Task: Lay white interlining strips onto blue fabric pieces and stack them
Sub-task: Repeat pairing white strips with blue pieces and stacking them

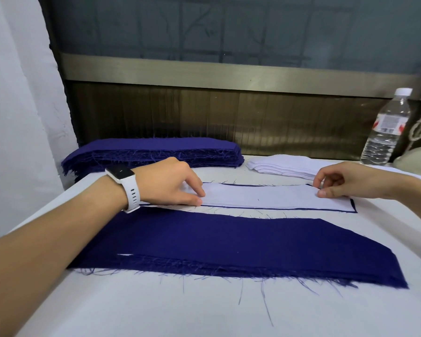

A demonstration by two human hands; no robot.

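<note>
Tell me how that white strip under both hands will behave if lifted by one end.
The white interlining strip lies dead flat with no creases, so it is probably thin and would droop from one end. It looks very light; a brush could likely slide it. Frayed threads beside it may cling.

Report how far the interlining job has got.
Done: a low stack of blue pieces lies nearest, a white sliver showing at its left edge. In hand: left hand and right hand pinch the ends of a white strip on one blue piece. Left: the far blue pile and the white strip pile.
</note>
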